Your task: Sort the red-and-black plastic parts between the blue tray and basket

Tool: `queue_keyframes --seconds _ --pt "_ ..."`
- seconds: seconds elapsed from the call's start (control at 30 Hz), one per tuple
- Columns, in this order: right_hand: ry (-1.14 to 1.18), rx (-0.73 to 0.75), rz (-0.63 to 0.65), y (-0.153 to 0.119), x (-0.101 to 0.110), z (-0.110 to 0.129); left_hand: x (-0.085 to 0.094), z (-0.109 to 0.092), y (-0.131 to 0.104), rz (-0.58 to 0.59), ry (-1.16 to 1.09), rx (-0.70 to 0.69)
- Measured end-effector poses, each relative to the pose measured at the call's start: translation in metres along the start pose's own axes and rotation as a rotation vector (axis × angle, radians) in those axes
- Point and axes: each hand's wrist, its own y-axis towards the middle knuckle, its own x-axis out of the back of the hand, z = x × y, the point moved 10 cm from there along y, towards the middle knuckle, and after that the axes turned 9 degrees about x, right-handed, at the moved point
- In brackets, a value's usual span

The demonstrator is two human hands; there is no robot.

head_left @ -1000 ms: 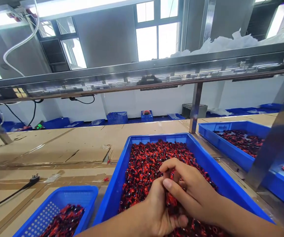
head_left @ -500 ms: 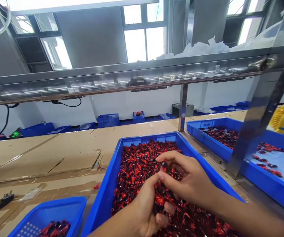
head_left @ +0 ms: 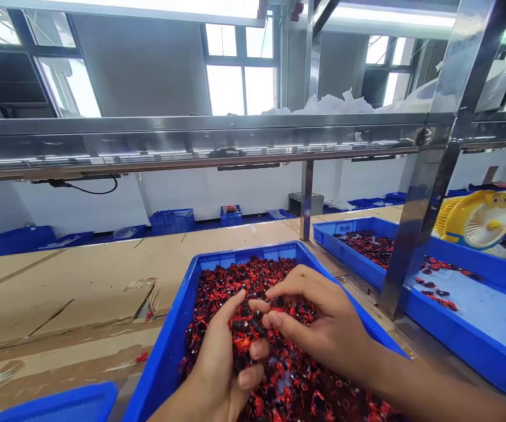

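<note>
Both hands are over a deep blue tray (head_left: pixel 165 346) heaped with small red and black parts (head_left: pixel 244 271). My left hand (head_left: pixel 228 351) is cupped palm up, its fingers curled around several red and black parts (head_left: pixel 246 324). Thumb and index finger of my right hand (head_left: pixel 318 310) pinch one small black and red part (head_left: pixel 278 303), right beside the left fingertips. The lower edges of the held parts are hidden by the left fingers.
At right, beyond a metal post (head_left: pixel 415 234), lies a second blue tray (head_left: pixel 468 328) with scattered parts. A yellow fan (head_left: pixel 476 220) stands behind it. A blue basket's rim (head_left: pixel 68 404) shows at lower left. A metal shelf beam (head_left: pixel 191 140) crosses above.
The view has turned to the right. My left thumb has lifted away from the right hand, and the parts in my left palm now show. The right hand still pinches a part.
</note>
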Motion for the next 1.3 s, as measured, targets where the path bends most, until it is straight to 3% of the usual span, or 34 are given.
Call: queue_keyframes --seconds 0.17,0.23,0.47,0.6,0.9,1.07,1.23,1.3 --pt "0.401 -0.357 0.140 -0.022 -0.028 -0.041 0.002 0.000 0.003 0.061 -0.110 0.062" --pt "0.391 -0.354 0.181 -0.024 -0.032 -0.041 0.001 0.000 0.001 0.071 -0.130 0.062" --pt "-0.264 0.294 0.405 -0.015 -0.037 0.014 0.001 0.012 0.002 0.065 -0.036 0.178" --pt "-0.489 0.471 0.465 -0.022 -0.043 0.021 0.002 0.013 0.006 0.068 0.003 0.179" --pt "-0.147 0.076 0.252 -0.008 -0.027 0.001 0.003 0.016 0.001 0.000 0.190 0.129" --pt "-0.036 0.074 0.196 -0.011 -0.024 0.001 0.006 0.013 0.003 -0.049 0.277 0.114" --pt "0.084 0.100 0.124 -0.012 -0.018 -0.005 -0.001 0.011 0.004 0.006 0.364 0.046" --pt "0.181 0.011 0.095 -0.012 -0.016 -0.017 -0.004 0.006 0.003 0.016 0.425 -0.020"
